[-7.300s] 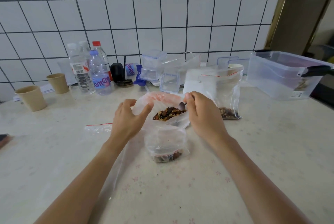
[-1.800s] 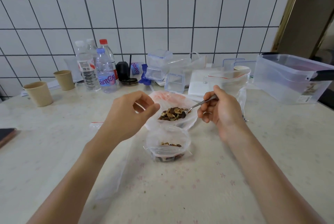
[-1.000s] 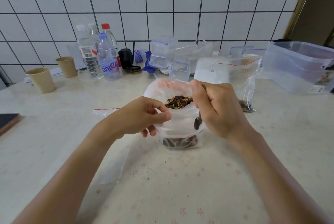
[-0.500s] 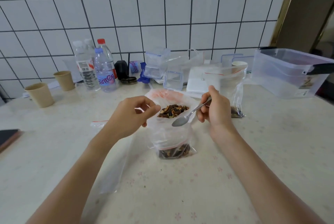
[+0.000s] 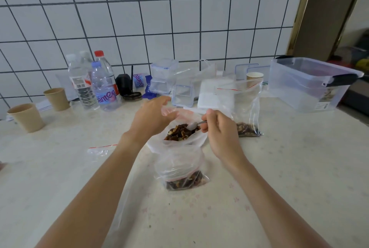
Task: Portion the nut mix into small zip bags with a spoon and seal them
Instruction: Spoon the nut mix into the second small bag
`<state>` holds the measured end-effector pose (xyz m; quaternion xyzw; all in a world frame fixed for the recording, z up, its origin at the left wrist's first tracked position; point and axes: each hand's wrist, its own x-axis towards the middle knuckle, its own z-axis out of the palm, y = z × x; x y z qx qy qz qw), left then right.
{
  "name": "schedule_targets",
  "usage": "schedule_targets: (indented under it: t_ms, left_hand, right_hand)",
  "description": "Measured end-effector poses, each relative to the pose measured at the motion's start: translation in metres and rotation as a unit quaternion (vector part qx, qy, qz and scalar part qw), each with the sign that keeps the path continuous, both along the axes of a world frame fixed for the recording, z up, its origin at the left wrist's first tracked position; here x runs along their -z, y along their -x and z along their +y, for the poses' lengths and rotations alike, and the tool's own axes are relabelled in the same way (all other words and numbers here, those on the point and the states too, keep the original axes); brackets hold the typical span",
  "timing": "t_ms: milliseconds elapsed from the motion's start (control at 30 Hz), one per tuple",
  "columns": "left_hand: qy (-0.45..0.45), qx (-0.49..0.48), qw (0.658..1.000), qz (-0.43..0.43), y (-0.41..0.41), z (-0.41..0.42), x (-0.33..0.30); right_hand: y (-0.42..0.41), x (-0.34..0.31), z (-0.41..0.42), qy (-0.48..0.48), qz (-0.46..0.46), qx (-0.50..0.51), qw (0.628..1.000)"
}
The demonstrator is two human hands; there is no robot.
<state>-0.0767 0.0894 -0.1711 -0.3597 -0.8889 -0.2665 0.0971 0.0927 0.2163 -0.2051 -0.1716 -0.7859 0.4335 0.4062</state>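
A large clear bag of nut mix lies open at the table's middle. My right hand grips a metal spoon whose bowl dips into the mix. My left hand reaches over the large bag's far rim with fingers stretched out, holding nothing that I can see. In front stands a small zip bag, mouth open, with nuts in its bottom. A second zip bag with nuts at its bottom stands to the right. An empty zip bag lies flat at the left.
Water bottles and two paper cups stand at the back left. Small clear containers and lids sit against the tiled wall. A big clear storage box stands at the back right.
My left hand let go of the small bag's rim and moved up to the large bag. The spoon went from over the small bag back into the nut mix.
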Motion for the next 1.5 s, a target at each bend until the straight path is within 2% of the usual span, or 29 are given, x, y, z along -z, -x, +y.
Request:
schedule_targets:
  t_ms: [67, 133, 233, 300, 400, 500, 633, 733, 933, 1133, 1400, 1500]
  left_hand:
    - [0.046, -0.016, 0.999, 0.008, 0.004, 0.005, 0.005]
    - [0.077, -0.016, 0.996, 0.051, 0.004, 0.007, 0.011]
    - [-0.021, 0.015, 0.997, 0.078, 0.003, 0.003, 0.018]
    - [-0.105, 0.055, 0.99, 0.078, 0.001, 0.0, 0.019]
    - [-0.157, 0.085, 0.982, 0.07, -0.003, -0.001, 0.02]
    - [-0.179, 0.1, 0.977, 0.061, -0.005, -0.002, 0.022]
    - [-0.181, 0.102, 0.977, 0.045, -0.004, -0.004, 0.022]
    - [-0.176, 0.1, 0.977, 0.059, -0.003, -0.004, 0.022]
    - [-0.177, 0.101, 0.977, 0.07, -0.004, -0.004, 0.024]
    - [-0.157, 0.072, 0.983, 0.062, 0.002, -0.002, 0.022]
    - [-0.089, 0.075, 0.993, 0.018, 0.003, -0.002, 0.007]
    - [-0.116, 0.071, 0.991, 0.007, -0.004, -0.013, -0.002]
  right_hand:
    - [0.0, 0.003, -0.001, -0.044, -0.035, 0.001, 0.998]
    - [0.001, 0.005, 0.002, -0.087, -0.065, 0.018, 0.994]
    - [0.003, 0.007, 0.002, -0.108, -0.065, 0.022, 0.992]
    - [0.005, 0.007, 0.0, -0.085, -0.051, 0.013, 0.995]
    - [0.009, 0.011, 0.001, -0.022, -0.043, 0.003, 0.999]
    - [0.012, 0.013, 0.005, 0.09, -0.046, -0.021, 0.995]
    - [0.008, 0.012, 0.009, 0.274, -0.048, -0.037, 0.96]
    - [0.008, 0.01, 0.009, 0.342, -0.037, -0.052, 0.938]
    - [0.005, 0.007, 0.006, 0.358, -0.058, -0.085, 0.928]
    - [0.006, 0.005, 0.012, 0.362, -0.021, -0.036, 0.931]
    - [0.006, 0.003, 0.019, 0.382, 0.01, -0.044, 0.923]
    - [0.004, 0.001, 0.017, 0.389, 0.026, -0.054, 0.919]
